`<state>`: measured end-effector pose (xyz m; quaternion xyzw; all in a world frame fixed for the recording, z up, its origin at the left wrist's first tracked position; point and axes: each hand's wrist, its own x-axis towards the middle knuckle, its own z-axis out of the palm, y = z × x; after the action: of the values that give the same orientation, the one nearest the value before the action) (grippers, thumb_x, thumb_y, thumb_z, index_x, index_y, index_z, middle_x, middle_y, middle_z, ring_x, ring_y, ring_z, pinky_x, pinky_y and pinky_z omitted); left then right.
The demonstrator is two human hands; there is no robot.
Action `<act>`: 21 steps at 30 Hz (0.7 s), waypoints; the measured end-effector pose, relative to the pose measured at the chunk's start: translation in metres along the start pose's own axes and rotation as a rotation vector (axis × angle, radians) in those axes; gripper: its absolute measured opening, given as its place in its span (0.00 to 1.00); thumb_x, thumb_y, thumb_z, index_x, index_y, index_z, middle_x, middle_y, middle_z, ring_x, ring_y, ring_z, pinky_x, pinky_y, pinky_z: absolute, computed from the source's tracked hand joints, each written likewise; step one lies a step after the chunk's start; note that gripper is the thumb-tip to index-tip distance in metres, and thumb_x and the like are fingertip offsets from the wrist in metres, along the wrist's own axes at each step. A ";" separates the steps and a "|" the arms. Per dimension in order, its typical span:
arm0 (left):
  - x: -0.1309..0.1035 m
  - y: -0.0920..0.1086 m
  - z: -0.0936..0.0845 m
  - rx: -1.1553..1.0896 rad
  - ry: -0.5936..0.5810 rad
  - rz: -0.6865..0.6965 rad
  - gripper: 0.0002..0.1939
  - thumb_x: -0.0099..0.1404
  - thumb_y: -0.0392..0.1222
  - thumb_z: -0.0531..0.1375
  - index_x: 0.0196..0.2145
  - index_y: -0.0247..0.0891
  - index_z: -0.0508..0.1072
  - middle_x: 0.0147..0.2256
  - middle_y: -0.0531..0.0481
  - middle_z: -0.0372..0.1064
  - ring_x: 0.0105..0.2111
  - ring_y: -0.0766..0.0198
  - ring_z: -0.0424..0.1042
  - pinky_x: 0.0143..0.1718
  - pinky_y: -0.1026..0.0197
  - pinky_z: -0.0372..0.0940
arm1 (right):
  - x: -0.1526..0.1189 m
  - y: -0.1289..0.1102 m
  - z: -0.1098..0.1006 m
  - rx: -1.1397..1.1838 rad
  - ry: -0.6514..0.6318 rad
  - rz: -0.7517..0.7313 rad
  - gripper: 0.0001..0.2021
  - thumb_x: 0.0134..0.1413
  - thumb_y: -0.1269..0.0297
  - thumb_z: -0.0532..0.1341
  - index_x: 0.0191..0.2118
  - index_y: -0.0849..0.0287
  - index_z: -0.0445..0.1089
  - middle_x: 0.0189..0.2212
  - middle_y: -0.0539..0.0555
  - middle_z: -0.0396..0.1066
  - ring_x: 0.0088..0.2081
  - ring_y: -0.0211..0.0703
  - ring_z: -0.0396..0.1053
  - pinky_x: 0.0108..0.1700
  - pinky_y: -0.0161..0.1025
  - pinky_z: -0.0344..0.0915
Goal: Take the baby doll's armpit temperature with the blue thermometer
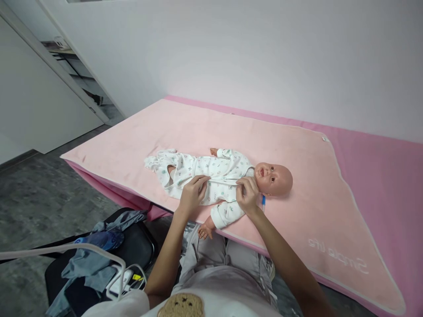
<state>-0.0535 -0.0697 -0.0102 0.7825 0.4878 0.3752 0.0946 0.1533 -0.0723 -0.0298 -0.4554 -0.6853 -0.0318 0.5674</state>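
A baby doll (273,179) lies face up on a pink mat (313,185), its head to the right. It wears a white patterned outfit (228,167) with its front edges along the middle of the chest. My left hand (194,190) pinches the outfit's edge near the waist, fingers closed. Near the doll's neck, my right hand (247,193) is closed on the same edge. The cloth between both hands looks drawn straight. One doll hand (206,229) hangs at the mat's front edge, and the doll's legs are mostly covered by cloth.
Left of my legs stands a black chair (139,242) with blue-grey cloth (87,264), a plastic bottle (105,239) and a white device with a cable. A white wall (264,57) rises behind the table. Pink cloth (390,176) extends at the right.
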 end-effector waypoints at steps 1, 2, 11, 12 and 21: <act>0.000 0.000 0.000 0.002 -0.005 -0.002 0.13 0.66 0.39 0.51 0.46 0.39 0.70 0.43 0.46 0.69 0.42 0.61 0.70 0.42 0.61 0.64 | 0.000 0.000 0.000 -0.001 0.002 0.000 0.08 0.49 0.75 0.51 0.29 0.58 0.64 0.26 0.53 0.67 0.31 0.42 0.64 0.35 0.40 0.63; 0.000 0.001 0.001 0.007 -0.007 -0.002 0.13 0.66 0.41 0.52 0.46 0.39 0.70 0.43 0.46 0.69 0.42 0.60 0.70 0.42 0.60 0.65 | 0.000 0.000 0.000 -0.003 0.004 -0.001 0.08 0.49 0.75 0.51 0.29 0.58 0.64 0.26 0.53 0.67 0.31 0.42 0.65 0.35 0.40 0.63; -0.005 -0.004 0.001 0.118 0.150 0.069 0.10 0.65 0.41 0.53 0.40 0.40 0.74 0.35 0.48 0.72 0.35 0.62 0.71 0.36 0.61 0.65 | -0.001 0.001 0.001 -0.051 -0.003 -0.028 0.08 0.49 0.75 0.51 0.29 0.57 0.64 0.26 0.53 0.67 0.31 0.42 0.64 0.35 0.40 0.63; -0.005 -0.004 0.001 0.138 0.159 0.071 0.10 0.65 0.40 0.54 0.39 0.40 0.74 0.35 0.48 0.72 0.35 0.62 0.70 0.36 0.61 0.64 | 0.000 0.001 0.001 -0.059 -0.006 -0.036 0.08 0.49 0.75 0.51 0.29 0.57 0.64 0.26 0.53 0.67 0.31 0.42 0.64 0.35 0.40 0.63; -0.006 -0.002 -0.015 0.131 -0.008 0.058 0.06 0.63 0.37 0.54 0.36 0.39 0.71 0.38 0.47 0.70 0.40 0.58 0.67 0.42 0.55 0.62 | -0.004 -0.037 -0.033 -0.279 -0.167 0.102 0.11 0.54 0.72 0.52 0.41 0.60 0.67 0.41 0.58 0.67 0.45 0.46 0.63 0.47 0.43 0.61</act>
<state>-0.0672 -0.0772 -0.0038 0.8024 0.4880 0.3419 0.0340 0.1530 -0.1151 -0.0042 -0.5652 -0.6949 -0.0598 0.4404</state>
